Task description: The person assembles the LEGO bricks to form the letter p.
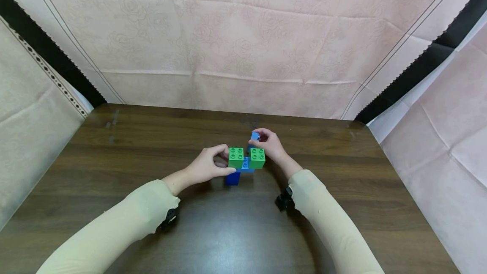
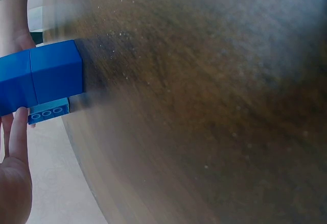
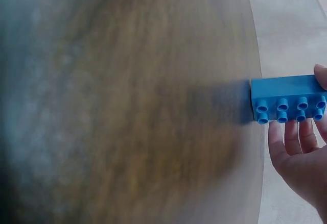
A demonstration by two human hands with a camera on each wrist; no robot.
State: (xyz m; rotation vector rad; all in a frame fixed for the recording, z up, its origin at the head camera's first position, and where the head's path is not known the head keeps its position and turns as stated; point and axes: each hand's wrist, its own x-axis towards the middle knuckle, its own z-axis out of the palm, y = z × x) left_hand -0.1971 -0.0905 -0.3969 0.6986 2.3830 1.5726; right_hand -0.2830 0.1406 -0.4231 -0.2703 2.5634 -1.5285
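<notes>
In the head view my left hand (image 1: pixel 207 165) grips a small toy-brick build at its left side. This build has two green bricks (image 1: pixel 257 158) on top of a light blue brick (image 1: pixel 245 165), with a dark blue brick (image 1: pixel 233 179) below. The left wrist view shows the dark blue side (image 2: pixel 56 73) of the build and a thumb (image 2: pixel 19 132) against it. Just behind the build, my right hand (image 1: pixel 270 143) pinches a blue brick (image 3: pixel 286 89) between thumb and fingers; two rows of round studs show on it in the right wrist view.
A brown wooden table (image 1: pixel 152 138) spreads beneath both hands. Pale patterned cloth (image 1: pixel 243 45) hangs behind and at the sides, with black strips (image 1: pixel 414 67) along the corners. Dark wrist cameras (image 1: pixel 284 200) sit under the sleeves.
</notes>
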